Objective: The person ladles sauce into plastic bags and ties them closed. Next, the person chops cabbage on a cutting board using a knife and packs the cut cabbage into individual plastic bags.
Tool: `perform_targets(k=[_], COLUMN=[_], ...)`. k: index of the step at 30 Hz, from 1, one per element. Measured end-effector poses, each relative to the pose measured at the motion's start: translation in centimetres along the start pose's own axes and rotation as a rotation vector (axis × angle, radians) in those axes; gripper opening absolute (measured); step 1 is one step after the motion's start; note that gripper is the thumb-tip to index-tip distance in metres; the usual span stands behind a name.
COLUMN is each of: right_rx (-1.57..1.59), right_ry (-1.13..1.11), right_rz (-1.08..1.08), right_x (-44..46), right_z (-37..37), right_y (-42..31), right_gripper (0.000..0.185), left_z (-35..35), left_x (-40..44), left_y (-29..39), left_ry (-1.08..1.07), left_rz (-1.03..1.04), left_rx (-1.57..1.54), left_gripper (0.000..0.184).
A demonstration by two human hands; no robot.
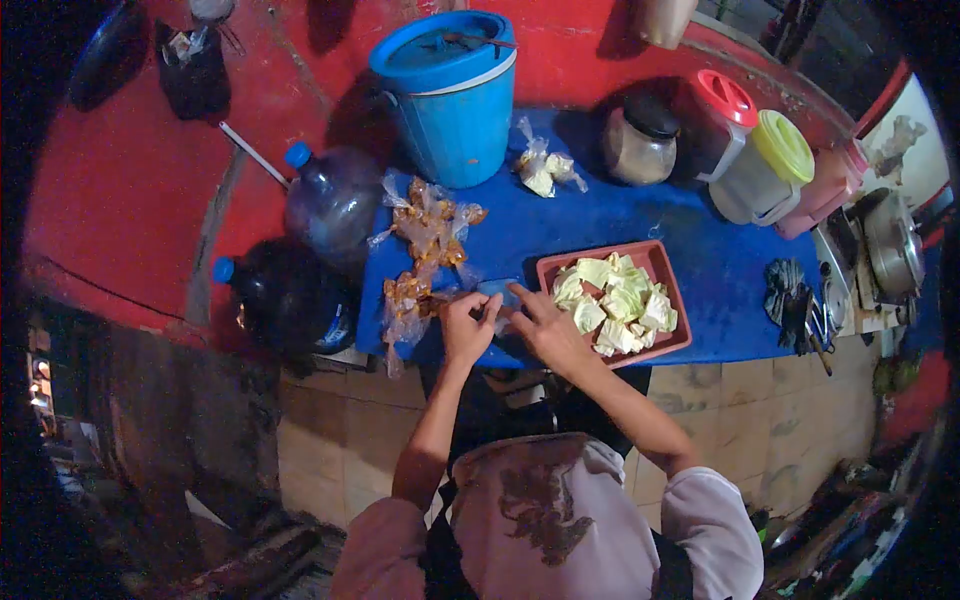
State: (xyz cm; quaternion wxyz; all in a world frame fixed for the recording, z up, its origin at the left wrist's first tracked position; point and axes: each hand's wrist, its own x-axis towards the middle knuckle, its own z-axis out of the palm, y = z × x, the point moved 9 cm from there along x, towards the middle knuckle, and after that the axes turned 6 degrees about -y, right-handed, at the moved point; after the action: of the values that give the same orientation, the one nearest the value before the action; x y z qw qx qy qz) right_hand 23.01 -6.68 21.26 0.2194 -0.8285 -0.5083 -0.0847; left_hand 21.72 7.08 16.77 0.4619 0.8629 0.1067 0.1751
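Note:
Both my hands meet over the near edge of the blue tabletop, with a thin clear plastic bag (497,287) between them. My left hand (468,328) has its thumb and fingers pinched together at the bag's left side. On the other side, my right hand (545,328) bends its fingers onto the bag, forefinger reaching forward. Close by on the right lies a reddish-brown tray (672,285) of cut cabbage pieces (622,290). Left of my hands are several knotted clear bags of orange-brown food (428,225). The bag's lower part is hidden by my fingers.
A lidded blue bucket (455,125) stands at the back, near a small bag of cabbage (545,170). Along the back right are a black-lidded jar (640,140) and several pitchers (762,165). Large bottles (333,205) stand left; a dark cloth (785,285) and utensils lie right.

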Motion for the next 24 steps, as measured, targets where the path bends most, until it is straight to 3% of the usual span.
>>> perform_targets(k=[3,10,13,15,16,18,19,21,24], right_rx=[-0.057,-0.162,-0.061,0.315,0.315,0.679,0.681,0.999,0.793], right_ry=[-0.182,-0.079,-0.026,0.089,0.091,0.082,0.081,0.162,0.278], right_rz=[0.049,0.075,0.113,0.250,0.250,0.407,0.407,0.382,0.260], right_x=[0.1,-0.6,-0.5,-0.8,-0.7,-1.1,-1.1,-1.1,-1.5], right_z=[1.2,1.8,1.6,1.5,1.4,2.3,2.2,2.1,-0.8], right_y=[-0.2,-0.5,1.1,3.7,3.8,5.1,4.9,4.8,3.9], right_gripper=[0.026,0.024,0.024,0.020,0.020,0.010,0.010,0.005,0.013], left_z=[0.1,0.6,0.6,0.6,0.8,0.6,0.6,0.5,0.0], left_x=[0.2,-0.3,-0.8,-1.3,-1.6,-2.3,-2.3,-1.9,-1.7], left_y=[0.7,2.4,3.2,4.3,4.3,5.1,4.5,2.5,1.2], left_ry=[-0.038,-0.019,-0.056,-0.105,-0.105,-0.068,-0.068,-0.085,-0.059], left_rz=[-0.128,-0.016,0.046,0.213,0.214,0.275,0.273,0.285,0.289], left_rx=[-0.048,0.047,0.017,-0.049,-0.048,-0.067,-0.065,-0.139,-0.108], left_gripper=[0.021,0.018,0.016,0.020,0.020,0.022,0.022,0.025,0.024])
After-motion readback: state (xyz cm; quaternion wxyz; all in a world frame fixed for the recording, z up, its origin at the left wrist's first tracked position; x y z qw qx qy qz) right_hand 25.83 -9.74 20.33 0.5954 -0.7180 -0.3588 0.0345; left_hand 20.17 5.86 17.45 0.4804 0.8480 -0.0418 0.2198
